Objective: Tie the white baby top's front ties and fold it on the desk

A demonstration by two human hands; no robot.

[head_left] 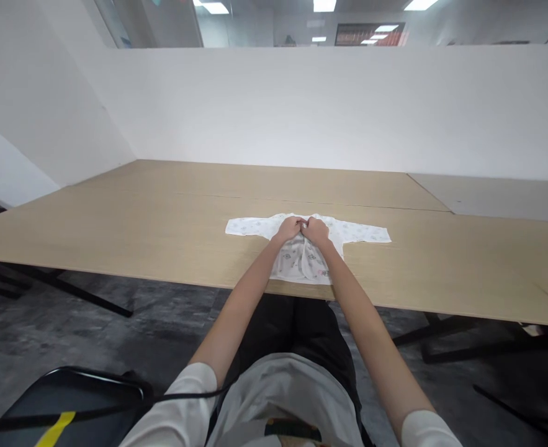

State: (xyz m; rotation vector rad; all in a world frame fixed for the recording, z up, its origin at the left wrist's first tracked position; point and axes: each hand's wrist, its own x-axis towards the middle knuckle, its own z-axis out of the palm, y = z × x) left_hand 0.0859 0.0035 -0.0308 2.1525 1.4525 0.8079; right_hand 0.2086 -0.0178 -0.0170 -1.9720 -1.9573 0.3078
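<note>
A small white baby shirt (292, 264) with a faint print lies spread on the table, its two sleeves stretched out to the sides. It has a front opening down the middle and a small pink and dark mark near the lower right hem. My left hand (291, 228) and my right hand (316, 230) meet at the upper middle of the front, near the neckline. The fingers of both are closed in a pinch on the shirt's front edges. Whether a button or snap is between the fingertips is too small to tell.
The wooden table (162, 230) has its front edge close to my body, with a seam across its back part. A white wall (301, 105) stands behind it. A black chair (78, 397) is at lower left, with a black cable (180, 396) with yellow tape running over it.
</note>
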